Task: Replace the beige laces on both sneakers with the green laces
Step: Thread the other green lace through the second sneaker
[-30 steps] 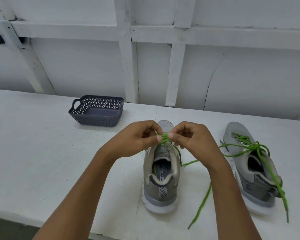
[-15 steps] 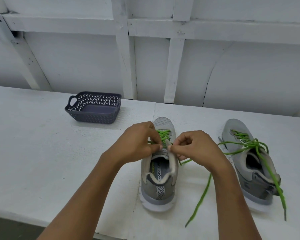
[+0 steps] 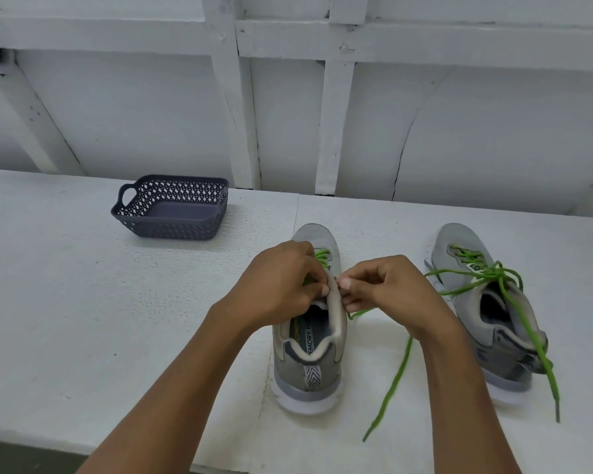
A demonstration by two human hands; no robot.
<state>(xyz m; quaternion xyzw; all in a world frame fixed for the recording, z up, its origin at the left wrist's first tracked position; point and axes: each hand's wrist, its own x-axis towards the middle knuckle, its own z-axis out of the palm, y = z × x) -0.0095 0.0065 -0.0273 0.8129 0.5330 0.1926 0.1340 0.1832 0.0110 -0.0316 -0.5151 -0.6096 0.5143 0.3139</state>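
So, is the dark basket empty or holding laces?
Empty, as far as visible: the basket shows a bare floor, with no laces inside; the strip behind its near wall is hidden.

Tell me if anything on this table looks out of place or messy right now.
The sneaker on the right seems to lean sideways, and its green lace trails loose over the heel onto the table. Nothing looks spilled or damaged.
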